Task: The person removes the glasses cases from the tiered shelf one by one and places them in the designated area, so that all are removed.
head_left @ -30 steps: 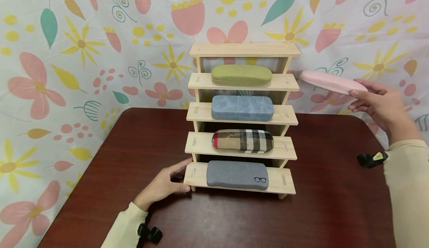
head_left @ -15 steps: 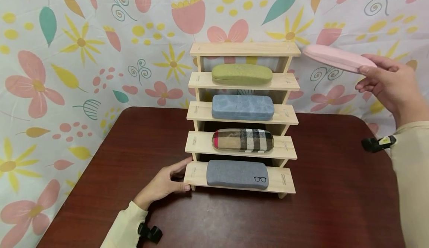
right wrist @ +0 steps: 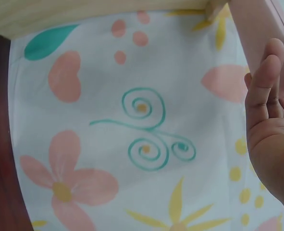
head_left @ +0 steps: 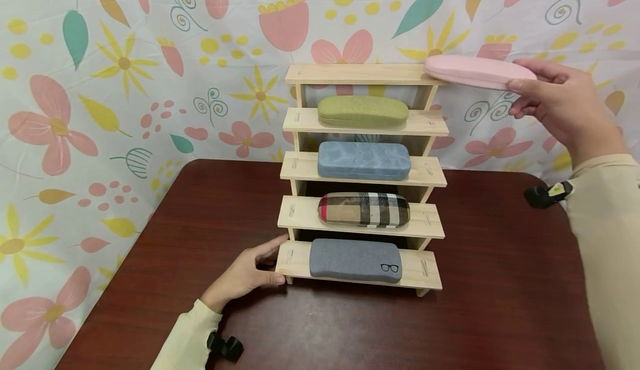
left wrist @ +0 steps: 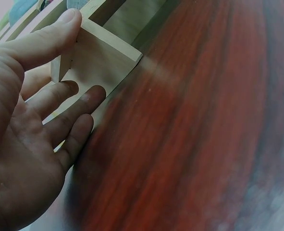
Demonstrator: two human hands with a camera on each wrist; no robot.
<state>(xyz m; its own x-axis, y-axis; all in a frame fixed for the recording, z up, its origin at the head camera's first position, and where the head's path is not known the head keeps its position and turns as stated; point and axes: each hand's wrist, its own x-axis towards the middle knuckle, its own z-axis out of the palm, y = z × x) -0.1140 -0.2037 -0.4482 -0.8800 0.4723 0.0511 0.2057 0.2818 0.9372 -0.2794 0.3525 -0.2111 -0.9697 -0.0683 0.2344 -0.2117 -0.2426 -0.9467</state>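
Observation:
In the head view my right hand (head_left: 565, 100) pinches a pink glasses case (head_left: 475, 70) by its right end, thumb in front. The far end of this case overlaps the right end of the top step of a wooden stepped stand (head_left: 350, 74). My left hand (head_left: 242, 275) holds the left end of the stand's lowest step, thumb at the front edge. In the left wrist view, its other fingers (left wrist: 86, 98) lie along the wooden side panel. Below the top step, each step bears one case: green (head_left: 362, 110), blue (head_left: 364, 160), plaid (head_left: 364, 210) and grey (head_left: 355, 260) with a glasses print.
The stand rests on a dark red-brown wooden table (head_left: 500, 281). Behind it hangs a white cloth (head_left: 165, 81) printed with flowers and leaves. A black strap piece sits at each wrist.
My right hand has raised the pink case from beside the second-highest step, then brought it left and levelled it at the top step. The left hand stays at the stand.

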